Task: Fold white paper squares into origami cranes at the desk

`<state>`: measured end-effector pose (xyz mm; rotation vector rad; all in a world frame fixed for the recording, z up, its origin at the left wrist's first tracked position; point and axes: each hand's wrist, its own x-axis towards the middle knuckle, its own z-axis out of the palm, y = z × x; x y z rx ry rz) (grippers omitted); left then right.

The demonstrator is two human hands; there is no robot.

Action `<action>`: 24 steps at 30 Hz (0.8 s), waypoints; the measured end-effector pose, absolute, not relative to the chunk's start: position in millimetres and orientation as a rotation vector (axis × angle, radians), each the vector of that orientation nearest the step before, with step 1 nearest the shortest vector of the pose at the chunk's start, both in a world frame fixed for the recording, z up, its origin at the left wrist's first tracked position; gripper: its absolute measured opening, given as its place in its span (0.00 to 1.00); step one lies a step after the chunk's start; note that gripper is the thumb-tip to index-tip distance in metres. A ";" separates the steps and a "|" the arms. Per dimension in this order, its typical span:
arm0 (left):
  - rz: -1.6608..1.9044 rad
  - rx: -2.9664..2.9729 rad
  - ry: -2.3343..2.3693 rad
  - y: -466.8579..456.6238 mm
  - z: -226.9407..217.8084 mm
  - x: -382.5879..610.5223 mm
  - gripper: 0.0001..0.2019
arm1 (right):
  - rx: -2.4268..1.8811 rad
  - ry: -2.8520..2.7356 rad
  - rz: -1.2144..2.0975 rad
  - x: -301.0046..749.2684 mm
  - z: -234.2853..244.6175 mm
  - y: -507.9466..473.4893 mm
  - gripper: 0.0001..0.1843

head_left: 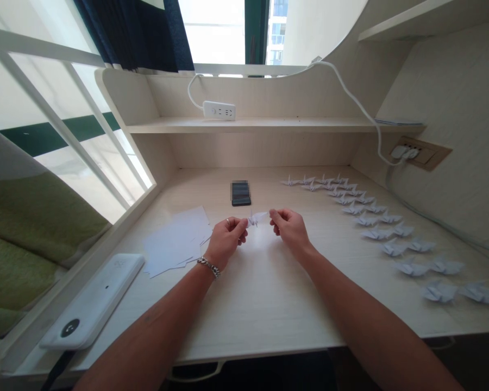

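A white origami paper crane (pixel 256 219) is held in the air above the desk between my two hands. My left hand (pixel 226 241) pinches one side of it, and a silver chain bracelet sits on that wrist. My right hand (pixel 291 231) pinches the other side with its fingertips. Loose white paper sheets (pixel 175 241) lie just left of my left hand. Several finished paper cranes (pixel 370 217) stand in two long rows to the right of my right hand.
A dark smartphone (pixel 241 194) lies on the pale wooden desk (pixel 264 315) beyond my hands. A white flat device (pixel 92 301) sits at the left edge. A shelf (pixel 244 125) above holds a white power strip (pixel 219 110). A cable runs to a wall socket (pixel 415 153).
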<state>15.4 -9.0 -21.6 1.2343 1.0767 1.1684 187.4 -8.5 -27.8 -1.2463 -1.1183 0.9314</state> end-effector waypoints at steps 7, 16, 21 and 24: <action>1.173 1.270 1.144 -8.1 -23.9 15.9 0.19 | -1.205 -1.566 0.453 168.5 -21.8 -27.7 0.14; 1.125 1.312 1.042 -9.2 -23.8 15.6 0.17 | -1.265 -1.580 0.381 168.5 -26.1 -24.1 0.10; 1.091 1.356 1.103 -10.3 -20.5 16.3 0.17 | -1.351 -1.511 0.295 171.1 -25.2 -23.3 0.10; 1.082 1.372 1.120 -11.2 -18.0 15.8 0.17 | -1.391 -1.468 0.270 175.3 -24.6 -21.6 0.10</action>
